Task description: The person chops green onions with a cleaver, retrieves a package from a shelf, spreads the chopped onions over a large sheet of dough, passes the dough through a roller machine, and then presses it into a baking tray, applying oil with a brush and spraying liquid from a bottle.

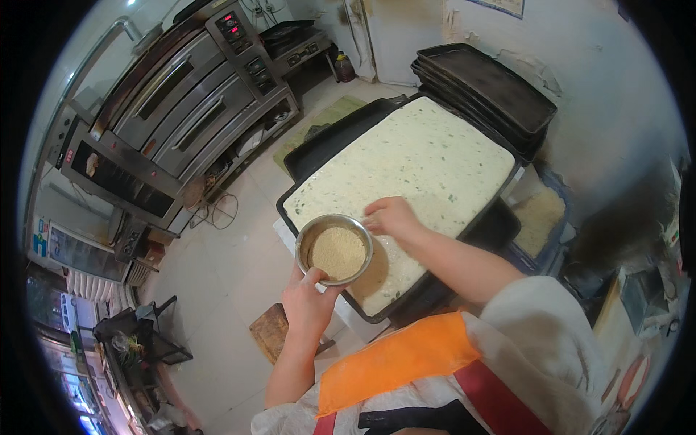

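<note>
My left hand (pixel 310 299) grips a round metal bowl (pixel 299 246) by its near side, thumb over the rim. Pale sesame seeds (pixel 338 254) fill much of the bowl. Just right of it, my right hand (pixel 394 217) hovers over the dough with its fingers curled together; whatever they hold is hidden. Under both hands lies a wide, pale sheet of dough (pixel 413 159) flecked with green bits, spread across a large black baking tray (pixel 371 317). The bowl hangs over the tray's near left edge.
A stack of black trays (pixel 486 94) stands beyond the dough at the right. Below it sits a blue bin (pixel 558 243) with pale crumbly material. A steel deck oven (pixel 188 109) lines the far left. A wooden stool (pixel 270 333) stands on the tiled floor.
</note>
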Motion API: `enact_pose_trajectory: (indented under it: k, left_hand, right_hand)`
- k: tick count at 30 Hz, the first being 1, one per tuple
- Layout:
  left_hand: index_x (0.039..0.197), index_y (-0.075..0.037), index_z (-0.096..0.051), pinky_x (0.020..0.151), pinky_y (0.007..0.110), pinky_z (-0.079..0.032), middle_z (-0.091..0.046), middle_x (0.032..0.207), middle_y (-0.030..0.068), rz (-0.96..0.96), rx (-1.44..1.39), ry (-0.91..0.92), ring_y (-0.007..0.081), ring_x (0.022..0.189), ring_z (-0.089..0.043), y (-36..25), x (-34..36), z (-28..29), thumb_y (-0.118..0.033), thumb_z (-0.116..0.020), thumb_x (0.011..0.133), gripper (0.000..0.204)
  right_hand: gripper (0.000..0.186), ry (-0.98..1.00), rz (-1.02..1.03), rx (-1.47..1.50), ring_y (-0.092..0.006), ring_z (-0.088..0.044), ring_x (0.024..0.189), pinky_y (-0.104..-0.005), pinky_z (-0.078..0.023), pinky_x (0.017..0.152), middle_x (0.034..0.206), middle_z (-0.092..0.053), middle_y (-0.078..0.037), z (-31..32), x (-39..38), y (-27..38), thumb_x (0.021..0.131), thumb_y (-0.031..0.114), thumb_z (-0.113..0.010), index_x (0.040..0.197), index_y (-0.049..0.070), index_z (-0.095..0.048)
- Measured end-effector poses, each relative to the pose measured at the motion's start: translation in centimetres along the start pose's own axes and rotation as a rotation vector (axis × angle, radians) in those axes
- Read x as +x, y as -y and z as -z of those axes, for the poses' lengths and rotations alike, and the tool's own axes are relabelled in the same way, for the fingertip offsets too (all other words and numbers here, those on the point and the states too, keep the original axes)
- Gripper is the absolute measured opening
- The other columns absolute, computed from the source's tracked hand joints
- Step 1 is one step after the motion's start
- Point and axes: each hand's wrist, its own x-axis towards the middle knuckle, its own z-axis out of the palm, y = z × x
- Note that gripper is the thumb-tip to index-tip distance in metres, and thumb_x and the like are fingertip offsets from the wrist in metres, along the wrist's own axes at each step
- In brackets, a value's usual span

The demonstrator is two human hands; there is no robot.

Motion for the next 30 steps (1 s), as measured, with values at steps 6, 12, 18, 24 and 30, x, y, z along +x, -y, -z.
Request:
enact_pose_trajectory:
  k: [6, 12, 18, 24, 30]
  left_hand:
    - [0.076, -0.005, -0.067, 0.067, 0.038, -0.055, -0.064, 0.118, 0.0142, 0.059, 0.046, -0.007, 0.0302, 0.082, -0.068, -0.6, -0.6, 1.5, -0.026, -0.086, 0.064, 0.031]
    - [0.085, -0.004, -0.068, 0.069, 0.040, -0.055, -0.063, 0.117, 0.0177, -0.003, 0.116, 0.057, 0.0341, 0.083, -0.068, -2.1, 2.1, -0.1, -0.025, -0.085, 0.067, 0.032]
    - [0.085, -0.001, -0.068, 0.072, 0.042, -0.054, -0.062, 0.113, 0.0202, -0.023, 0.094, 0.075, 0.0357, 0.085, -0.066, -5.2, 7.4, -2.6, -0.023, -0.085, 0.066, 0.034]
    - [0.075, -0.001, -0.064, 0.072, 0.041, -0.053, -0.064, 0.102, 0.0170, 0.054, 0.036, 0.028, 0.0344, 0.087, -0.065, -5.8, 8.3, -4.5, -0.023, -0.087, 0.064, 0.034]
    - [0.079, -0.002, -0.066, 0.066, 0.035, -0.050, -0.063, 0.083, 0.0091, 0.114, 0.072, 0.005, 0.0253, 0.075, -0.063, -7.5, 8.0, -5.2, -0.021, -0.089, 0.061, 0.034]
  right_hand:
    - [0.024, -0.371, 0.410, -0.148, -0.0154, -0.065, 0.078, -0.0283, -0.053, 0.067, 0.090, -0.070, -0.011, -0.2, 7.2, 4.1, 0.081, 0.005, -0.065, 0.104, -0.003, -0.067]
    - [0.024, 0.242, 0.486, -0.353, -0.0214, -0.068, 0.086, -0.0354, -0.053, 0.079, 0.091, -0.072, -0.011, -1.8, -2.4, 5.2, 0.083, 0.007, -0.059, 0.103, 0.004, -0.070]
    - [0.027, 0.286, 0.563, -0.477, -0.0233, -0.069, 0.083, -0.0361, -0.052, 0.078, 0.090, -0.072, -0.014, 0.4, 1.5, 5.7, 0.078, 0.006, -0.060, 0.102, 0.006, -0.072]
    - [0.020, -0.172, 0.093, 0.161, -0.0185, -0.066, 0.082, -0.0324, -0.052, 0.076, 0.086, -0.070, -0.010, 7.8, 7.1, 3.3, 0.077, 0.007, -0.070, 0.097, 0.003, -0.071]
    - [0.025, -0.368, 0.257, -0.173, -0.0206, -0.067, 0.085, -0.0334, -0.052, 0.077, 0.088, -0.072, -0.010, 7.8, 20.3, 2.3, 0.070, 0.006, -0.074, 0.095, 0.004, -0.072]
